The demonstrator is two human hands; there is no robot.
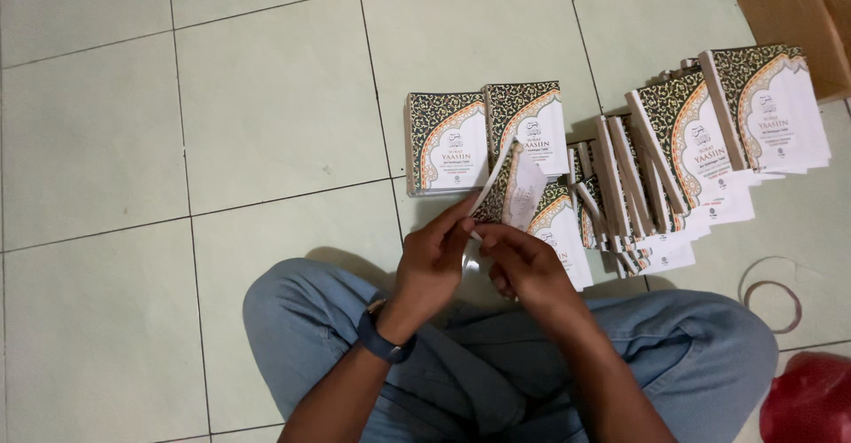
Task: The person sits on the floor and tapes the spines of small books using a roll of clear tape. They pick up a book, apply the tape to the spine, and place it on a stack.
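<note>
Both hands (479, 261) hold a small booklet (512, 186) above stacked booklets (656, 177).

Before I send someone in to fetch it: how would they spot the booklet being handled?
Start at the rows of patterned booklets on the green tiled floor. In front sits a person in jeans; the booklet is pinched between both hands. Unlike its neighbours, it is lifted off the floor and tilted.

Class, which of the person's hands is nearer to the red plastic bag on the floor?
Right. The right hand is nearer the red plastic bag, up and to its left; the left hand sits farther left, beyond the right hand.
</note>
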